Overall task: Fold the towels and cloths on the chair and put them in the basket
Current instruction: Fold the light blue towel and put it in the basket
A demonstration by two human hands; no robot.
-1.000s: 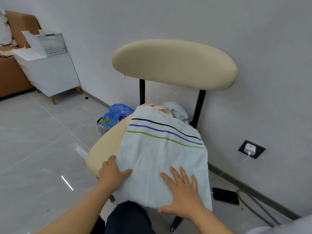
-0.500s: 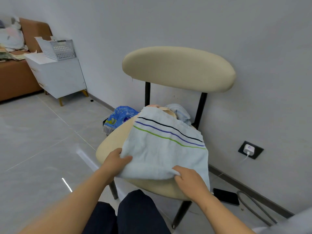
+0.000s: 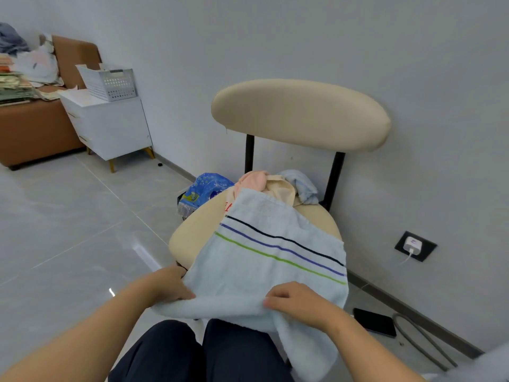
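Gripped the near edge of the pale blue striped terry towel [image 3: 275, 266] with left hand [image 3: 170, 285] and right hand [image 3: 300, 301], both clamped on it, over the beige padded chair [image 3: 190, 232].

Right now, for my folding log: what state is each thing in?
striped towel: spread over the seat of the chair, near edge lifted.
left hand: grips the towel's near edge.
right hand: grips the towel's near edge.
pile of cloths: crumpled at the seat's back.
basket: upright on the cabinet.
charger: plugged in.
phone: on the floor, screen dark.
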